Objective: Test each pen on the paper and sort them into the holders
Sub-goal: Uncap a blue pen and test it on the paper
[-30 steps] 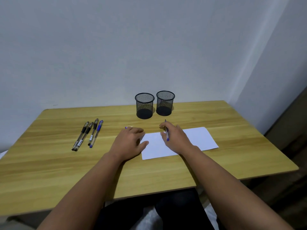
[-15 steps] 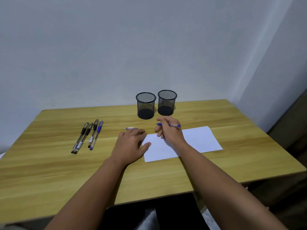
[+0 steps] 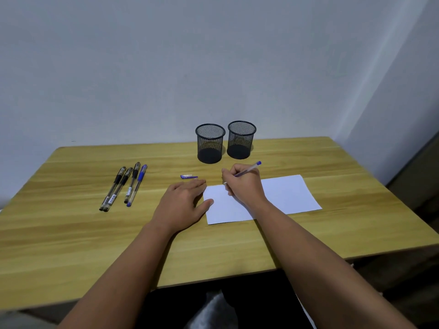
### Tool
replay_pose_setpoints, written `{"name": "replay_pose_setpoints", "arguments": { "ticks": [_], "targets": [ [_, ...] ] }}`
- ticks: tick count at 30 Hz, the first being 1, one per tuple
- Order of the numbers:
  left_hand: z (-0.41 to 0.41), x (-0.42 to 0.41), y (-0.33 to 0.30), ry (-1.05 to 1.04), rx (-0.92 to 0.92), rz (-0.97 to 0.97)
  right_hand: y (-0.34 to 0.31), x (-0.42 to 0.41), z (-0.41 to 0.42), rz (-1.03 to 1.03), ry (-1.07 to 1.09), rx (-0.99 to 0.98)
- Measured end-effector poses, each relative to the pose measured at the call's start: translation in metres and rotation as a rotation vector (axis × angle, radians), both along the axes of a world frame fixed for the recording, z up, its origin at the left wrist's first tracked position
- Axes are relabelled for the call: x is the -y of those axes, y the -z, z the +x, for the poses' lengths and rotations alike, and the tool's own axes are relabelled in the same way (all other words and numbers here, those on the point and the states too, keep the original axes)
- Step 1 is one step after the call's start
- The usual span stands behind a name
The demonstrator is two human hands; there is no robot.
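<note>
Head view puts the work near its start. Both mesh holders, the left holder [image 3: 210,143] and the right holder [image 3: 241,140], stand side by side at the back of the desk [image 3: 71,245], and through the mesh each looks empty, so by my reading no pen has been sorted yet. The right hand [image 3: 247,186] has its fingers curled round a blue pen [image 3: 248,168] in a writing grip, tip down at the near-left part of the paper [image 3: 285,195], blue end slanting up toward the holders; any mark on the sheet is too faint to tell. The left hand [image 3: 184,205] lies flat with straight fingers, holding nothing, its thumb touching the sheet's left edge (apparently steadying it). A blue cap [image 3: 188,176] lies just beyond that hand's fingertips. Four more pens [image 3: 124,186] wait in a row well to the left, untested as far as I can judge.
</note>
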State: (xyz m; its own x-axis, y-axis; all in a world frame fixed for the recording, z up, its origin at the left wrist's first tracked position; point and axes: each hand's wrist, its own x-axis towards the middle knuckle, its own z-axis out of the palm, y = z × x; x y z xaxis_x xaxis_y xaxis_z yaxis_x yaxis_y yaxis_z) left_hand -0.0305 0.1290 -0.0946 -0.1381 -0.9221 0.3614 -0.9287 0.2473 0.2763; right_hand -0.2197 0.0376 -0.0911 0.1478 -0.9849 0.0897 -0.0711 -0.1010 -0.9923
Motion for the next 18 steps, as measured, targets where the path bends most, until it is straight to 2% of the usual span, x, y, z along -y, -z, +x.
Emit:
{"name": "replay_pose_setpoints", "arguments": {
  "ticks": [18],
  "targets": [
    [0.0016,-0.0012,0.0011,-0.005,-0.045,0.045,0.0047,0.0042,0.0030,-0.048,-0.037,-0.186]
  ]
}}
